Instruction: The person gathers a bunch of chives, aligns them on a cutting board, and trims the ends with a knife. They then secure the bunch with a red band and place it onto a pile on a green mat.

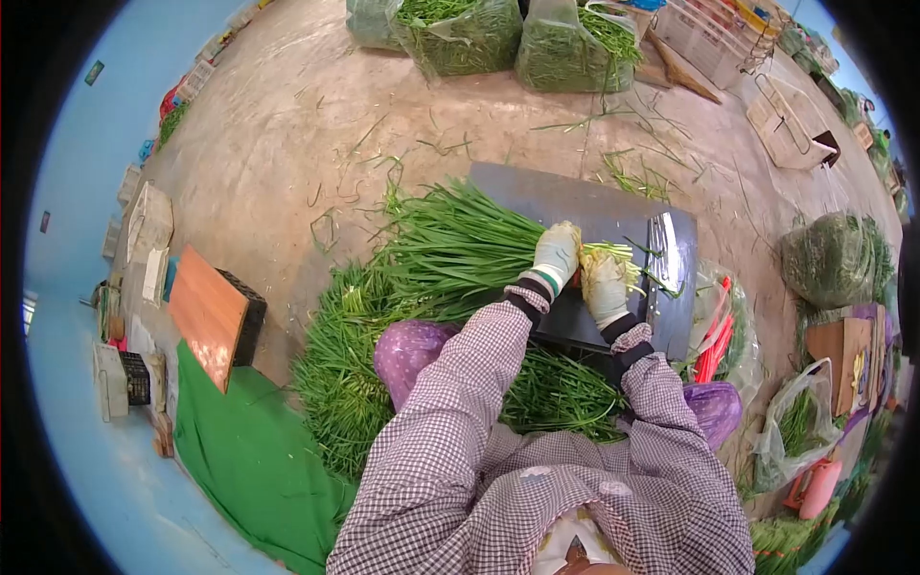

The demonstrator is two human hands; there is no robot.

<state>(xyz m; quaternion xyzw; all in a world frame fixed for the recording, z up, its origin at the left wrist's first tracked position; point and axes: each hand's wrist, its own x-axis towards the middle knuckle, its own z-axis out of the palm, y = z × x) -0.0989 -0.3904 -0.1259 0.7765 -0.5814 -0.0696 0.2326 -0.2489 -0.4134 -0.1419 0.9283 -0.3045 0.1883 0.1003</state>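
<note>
A bunch of garlic chives (465, 240), long green leaves with pale stem ends, lies across a dark grey board (585, 196). My left hand (556, 257), in a whitish glove, is closed around the bunch near its stem end. Right beside it my right hand (605, 287), in a yellow-stained glove, is closed on the pale stem ends, its fingertips partly hidden. A few loose stems lie by the shiny metal strip (663, 251) at the board's right side. More garlic chives (335, 383) are heaped at my left, and others (565, 393) lie in my lap.
Bags of greens (460, 38) stand at the far side. Red ties (714, 340) hang right of the board. A brown panel (213, 316) on a black crate and a green cloth (240, 450) are at the left. A stuffed bag (836, 259) sits at the right. Leaf scraps litter the floor.
</note>
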